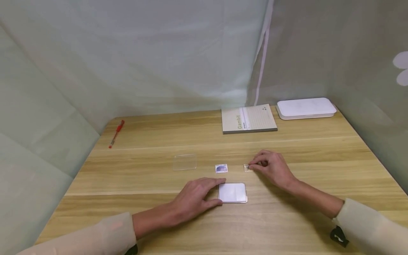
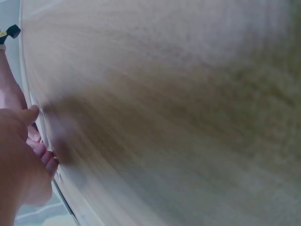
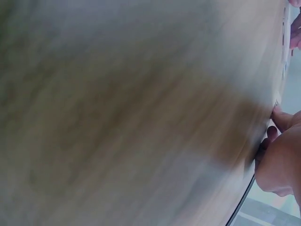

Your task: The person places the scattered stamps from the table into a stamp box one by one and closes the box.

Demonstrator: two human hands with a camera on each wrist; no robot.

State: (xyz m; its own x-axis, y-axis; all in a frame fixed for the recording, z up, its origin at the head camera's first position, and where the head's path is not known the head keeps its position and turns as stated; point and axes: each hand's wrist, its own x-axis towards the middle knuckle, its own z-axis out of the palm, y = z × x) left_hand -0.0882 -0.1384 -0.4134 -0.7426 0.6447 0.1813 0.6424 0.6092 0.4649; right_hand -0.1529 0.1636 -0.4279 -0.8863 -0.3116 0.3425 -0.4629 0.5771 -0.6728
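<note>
Left hand [image 1: 197, 196] nearest: thumb and forefinger set on opposite edges of a flat, rectangular white case with a clear rim [image 1: 227, 193], gripping it at its 9 o'clock end on the worktop [image 1: 204, 241]. Done, judged by layout: case face up and steadied, loose pieces set out beyond it. Undone: neither paper piece is on the case. A paler rectangle shows at the case's 3 o'clock end; cannot tell whether insert or reflection.

Right hand [image 1: 273, 168]: thumb and forefinger pinched together on a small, white-bordered paper piece with a dark print [image 1: 247, 168]. Piece sits at the fingertips, 9 o'clock of the palm and 1 o'clock of the case, apart from it; cannot tell whether lifted. Both wrist views too blurred to settle this.

At 11 o'clock of the case, near and untouched: a small, rectangular, blue-and-white printed paper piece [image 1: 221, 168]. Farther, at 10 o'clock: a thin, rectangular, transparent plate [image 1: 185, 162], lying apart.

Far edge, untouched: a beige paper notebook [image 1: 249, 119] at 12 to 1 o'clock.
</note>
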